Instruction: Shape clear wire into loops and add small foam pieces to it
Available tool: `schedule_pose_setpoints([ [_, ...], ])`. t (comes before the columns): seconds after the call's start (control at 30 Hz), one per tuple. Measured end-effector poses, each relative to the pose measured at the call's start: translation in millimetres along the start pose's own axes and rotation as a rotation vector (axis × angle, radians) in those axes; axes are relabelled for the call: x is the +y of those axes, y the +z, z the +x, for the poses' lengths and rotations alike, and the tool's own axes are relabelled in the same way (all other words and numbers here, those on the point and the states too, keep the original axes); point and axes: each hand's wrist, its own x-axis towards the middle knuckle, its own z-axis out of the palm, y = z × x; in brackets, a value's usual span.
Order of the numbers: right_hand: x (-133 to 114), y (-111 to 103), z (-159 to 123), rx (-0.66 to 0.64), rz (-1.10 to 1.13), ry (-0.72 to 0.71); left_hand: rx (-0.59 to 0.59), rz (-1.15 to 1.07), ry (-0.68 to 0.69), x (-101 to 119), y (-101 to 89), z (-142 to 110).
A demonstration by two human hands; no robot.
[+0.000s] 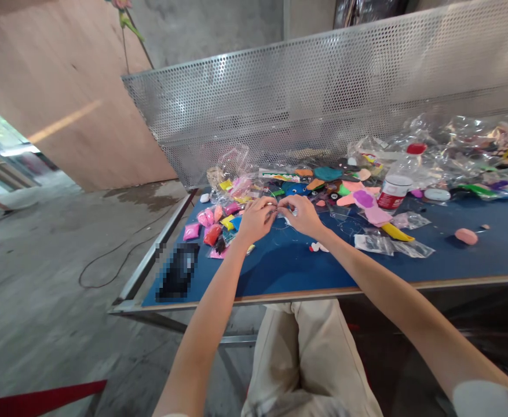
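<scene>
My left hand and my right hand meet over the blue tabletop, fingertips pinched close together. What they hold between them is too small to make out; a thin pale strand seems to show near the fingertips. Left of my left hand lie small packets of coloured clay, among them a pink packet, a red packet and a yellow packet. Just beyond the hands is a blue clay-like piece with eyes. A small white and red piece lies below my right wrist.
A white and red tub stands to the right, by pink and purple felt-like pieces. Clear plastic bags heap along the perforated metal panel. A dark pixelated object lies at the left corner; a pink lump lies right.
</scene>
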Motion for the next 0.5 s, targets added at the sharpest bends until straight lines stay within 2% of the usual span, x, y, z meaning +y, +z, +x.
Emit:
schedule_pose_setpoints([
  [0.1,0.3,-0.1,0.6,-0.034,-0.027,0.012,-0.058,-0.033,-0.058,2.8,3.1,0.1],
  [0.2,1.6,1.0,1.4,-0.062,-0.010,0.048,-0.062,-0.001,-0.084,0.7,8.6,0.1],
  [0.37,9.9,3.3,3.7,-0.107,0.203,0.120,0.046,0.022,0.026,-8.5,12.5,-0.5],
  [0.5,14.4,3.4,5.7,-0.120,0.355,0.119,0.073,0.008,0.097,-13.3,11.8,-1.7],
])
